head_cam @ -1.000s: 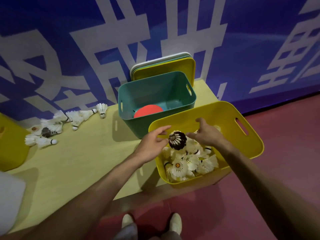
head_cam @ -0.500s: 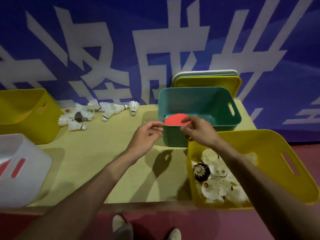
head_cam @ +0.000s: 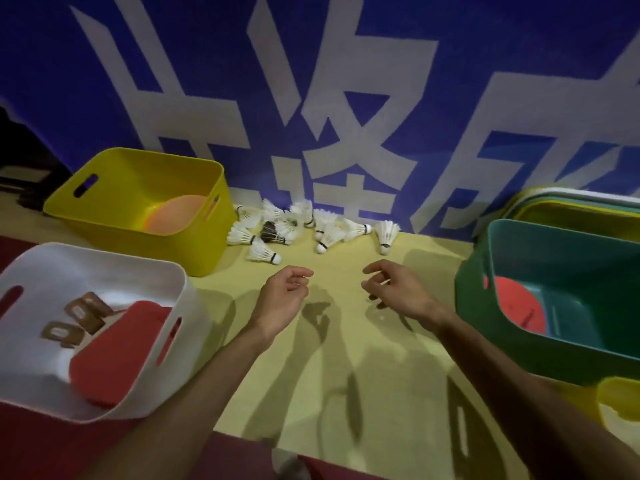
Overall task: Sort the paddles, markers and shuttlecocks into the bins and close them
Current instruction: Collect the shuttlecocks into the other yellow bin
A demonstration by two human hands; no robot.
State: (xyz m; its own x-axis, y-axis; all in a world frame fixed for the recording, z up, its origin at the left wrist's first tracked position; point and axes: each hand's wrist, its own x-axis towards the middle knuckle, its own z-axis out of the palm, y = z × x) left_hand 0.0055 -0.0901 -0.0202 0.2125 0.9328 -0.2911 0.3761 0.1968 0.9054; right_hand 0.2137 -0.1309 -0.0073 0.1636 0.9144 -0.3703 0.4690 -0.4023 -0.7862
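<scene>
Your left hand [head_cam: 282,299] and right hand [head_cam: 394,289], loosely curled and seemingly empty, reach toward the shuttlecocks [head_cam: 304,228] at frame centre.

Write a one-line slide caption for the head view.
Empty left hand and right hand hover near loose shuttlecocks on the table between white bin, yellow bin, teal bin.

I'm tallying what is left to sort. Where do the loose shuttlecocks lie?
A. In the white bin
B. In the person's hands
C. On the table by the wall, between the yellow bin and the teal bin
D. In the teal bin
C: the shuttlecocks lie heaped on the table at the wall, between the yellow bin and the teal bin; the left hand and right hand hold nothing.
</scene>
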